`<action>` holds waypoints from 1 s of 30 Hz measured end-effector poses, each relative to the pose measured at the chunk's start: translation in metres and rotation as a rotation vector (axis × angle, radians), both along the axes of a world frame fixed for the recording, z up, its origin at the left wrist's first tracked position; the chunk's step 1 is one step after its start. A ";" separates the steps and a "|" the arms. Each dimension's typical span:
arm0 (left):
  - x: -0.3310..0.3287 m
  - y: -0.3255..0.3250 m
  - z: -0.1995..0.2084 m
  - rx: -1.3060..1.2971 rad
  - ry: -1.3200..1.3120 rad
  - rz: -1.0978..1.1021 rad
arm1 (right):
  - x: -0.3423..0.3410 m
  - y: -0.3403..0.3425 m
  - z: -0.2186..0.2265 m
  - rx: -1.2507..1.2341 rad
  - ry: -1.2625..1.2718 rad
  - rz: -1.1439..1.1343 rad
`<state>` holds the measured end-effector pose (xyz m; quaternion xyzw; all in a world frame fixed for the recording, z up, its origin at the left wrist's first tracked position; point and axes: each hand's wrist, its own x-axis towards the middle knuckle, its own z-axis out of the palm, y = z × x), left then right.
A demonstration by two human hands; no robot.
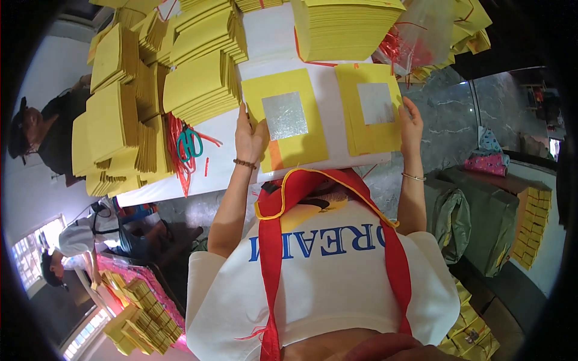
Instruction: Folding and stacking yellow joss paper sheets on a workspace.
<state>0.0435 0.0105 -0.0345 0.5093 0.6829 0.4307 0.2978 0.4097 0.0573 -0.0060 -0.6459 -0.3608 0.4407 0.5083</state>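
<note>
On the white table in front of me lie two yellow joss paper pieces, each with a silver foil square. My left hand (251, 137) grips the left edge of the left joss paper (307, 144), thumb on top; an orange mark shows near its lower edge. My right hand (412, 127) is closed on the right edge of the right joss paper (355, 138), which looks like a thin stack of sheets. A strip of white tabletop separates the two. Some fingers of both hands are hidden beneath or behind the paper edges.
Fanned yellow paper stacks (201, 87) fill the left side; a tall yellow stack (343, 33) stands at the far middle. Green-handled scissors (189, 144) lie on red strips (178, 165). A clear plastic bag (424, 36) sits far right. Two other people are at left.
</note>
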 end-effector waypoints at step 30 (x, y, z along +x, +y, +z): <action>0.132 0.040 0.001 -0.393 -0.439 -0.551 | 0.000 -0.013 -0.014 -0.035 0.058 0.185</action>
